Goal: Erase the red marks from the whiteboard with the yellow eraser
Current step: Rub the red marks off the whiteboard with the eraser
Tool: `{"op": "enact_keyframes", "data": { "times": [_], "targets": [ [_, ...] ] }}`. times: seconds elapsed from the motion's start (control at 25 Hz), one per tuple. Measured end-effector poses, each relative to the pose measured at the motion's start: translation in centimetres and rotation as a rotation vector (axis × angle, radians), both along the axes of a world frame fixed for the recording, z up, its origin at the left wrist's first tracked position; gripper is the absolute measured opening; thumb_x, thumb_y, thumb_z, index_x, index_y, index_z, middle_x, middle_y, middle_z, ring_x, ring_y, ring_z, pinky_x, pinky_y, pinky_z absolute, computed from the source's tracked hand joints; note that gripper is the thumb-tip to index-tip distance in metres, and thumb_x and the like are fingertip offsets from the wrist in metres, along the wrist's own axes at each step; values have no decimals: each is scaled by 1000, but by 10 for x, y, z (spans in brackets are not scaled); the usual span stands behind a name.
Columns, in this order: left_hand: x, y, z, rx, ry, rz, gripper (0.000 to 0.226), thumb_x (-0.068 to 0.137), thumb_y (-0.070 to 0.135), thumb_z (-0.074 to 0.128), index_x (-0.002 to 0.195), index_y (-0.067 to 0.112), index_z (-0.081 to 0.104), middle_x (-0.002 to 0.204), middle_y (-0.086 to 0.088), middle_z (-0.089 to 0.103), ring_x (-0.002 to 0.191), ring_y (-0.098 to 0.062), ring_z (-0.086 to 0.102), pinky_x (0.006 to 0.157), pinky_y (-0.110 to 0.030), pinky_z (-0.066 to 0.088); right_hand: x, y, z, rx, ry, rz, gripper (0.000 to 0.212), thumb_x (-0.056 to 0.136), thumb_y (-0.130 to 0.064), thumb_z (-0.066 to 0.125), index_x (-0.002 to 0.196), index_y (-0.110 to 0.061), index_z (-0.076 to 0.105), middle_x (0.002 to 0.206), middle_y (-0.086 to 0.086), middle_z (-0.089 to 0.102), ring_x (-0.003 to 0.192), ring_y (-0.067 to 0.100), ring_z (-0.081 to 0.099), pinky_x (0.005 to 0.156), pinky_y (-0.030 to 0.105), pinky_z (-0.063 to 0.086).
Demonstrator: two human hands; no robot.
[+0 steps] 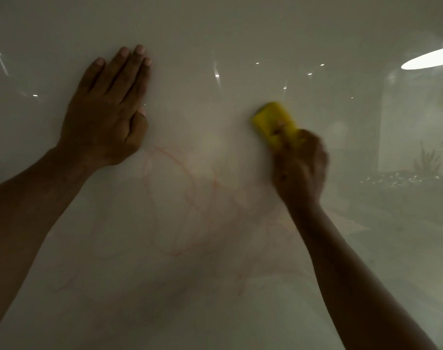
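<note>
A glossy whiteboard (215,34) fills the whole view. Faint red marks (175,198), thin looping lines partly smeared to pink, spread across its middle and lower part. My right hand (301,168) grips the yellow eraser (273,122), which is pressed against the board above and to the right of the marks; hand and eraser are blurred. My left hand (109,107) lies flat on the board at the upper left, palm down, with its fingers held together and nothing in it.
Bright reflections of ceiling lights (430,59) and of a room with plants (427,160) show on the board's right side. Both forearms reach in from the bottom corners.
</note>
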State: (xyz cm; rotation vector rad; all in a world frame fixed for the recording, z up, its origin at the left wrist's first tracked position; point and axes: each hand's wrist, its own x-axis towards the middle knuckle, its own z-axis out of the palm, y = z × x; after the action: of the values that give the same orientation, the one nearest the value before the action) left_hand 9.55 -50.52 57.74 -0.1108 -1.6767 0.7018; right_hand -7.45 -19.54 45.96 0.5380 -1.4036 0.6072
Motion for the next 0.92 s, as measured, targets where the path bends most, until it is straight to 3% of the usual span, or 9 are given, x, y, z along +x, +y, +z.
{"op": "enact_keyframes", "data": {
  "times": [0.12,0.28,0.36,0.52,0.6,0.68,0.76,0.88,0.92],
  "targets": [
    [-3,-1,-2,7,20,-19,73,101,25,31,171,6,21,178,-13,19,163,-35,23,132,-52,17,-2,5,2,-544,-354,-35,55,101,-24,59,155,-19,48,127,29,55,114,47,54,97,48,43],
    [-6,-4,-2,2,20,-34,73,102,27,30,171,9,19,178,-12,18,164,-33,21,132,-53,17,15,-38,-23,76,77,19,46,102,-20,57,148,-14,56,122,32,61,110,45,52,89,49,43],
    [-6,-6,-3,9,13,-51,72,103,28,29,172,9,19,178,-12,18,164,-34,21,132,-53,17,2,-14,-19,130,119,17,40,104,-23,56,143,-19,60,115,28,65,101,47,61,82,48,49],
    [-8,-7,-4,5,29,-66,71,104,30,25,172,11,18,179,-11,17,164,-33,21,132,-53,17,-17,21,-23,-778,-444,20,54,101,-24,60,154,-21,50,124,27,55,113,47,55,98,50,45],
    [-10,-9,-6,-6,36,-73,71,105,31,23,172,11,17,179,-10,17,164,-32,21,132,-54,18,-8,-4,-37,-630,-332,-27,55,102,-23,56,156,-19,47,125,29,55,115,44,51,95,50,42],
    [-10,-10,-3,-5,33,-78,71,105,32,23,172,11,16,179,-10,16,165,-32,20,132,-54,18,6,-28,-63,-165,-93,-21,55,101,-23,52,155,-17,45,126,31,56,114,42,48,91,48,40],
    [-10,-8,-3,2,16,-72,71,105,32,22,172,11,17,179,-11,17,165,-33,20,132,-55,18,4,-18,-68,-71,-83,-25,55,100,-19,58,153,-16,48,125,31,58,113,44,51,91,49,44],
    [-7,-7,-6,21,32,-54,69,105,30,26,171,10,19,178,-12,19,164,-34,22,131,-53,18,13,-17,-52,-681,-368,78,53,99,-15,65,151,-12,54,120,30,56,107,47,56,93,53,50],
    [-6,-6,-7,21,32,-49,69,106,30,26,171,10,20,178,-12,19,164,-34,22,131,-53,18,22,-33,-50,-666,-341,86,54,97,-15,65,149,-9,55,120,29,56,106,47,56,90,52,50]
  ]
}}
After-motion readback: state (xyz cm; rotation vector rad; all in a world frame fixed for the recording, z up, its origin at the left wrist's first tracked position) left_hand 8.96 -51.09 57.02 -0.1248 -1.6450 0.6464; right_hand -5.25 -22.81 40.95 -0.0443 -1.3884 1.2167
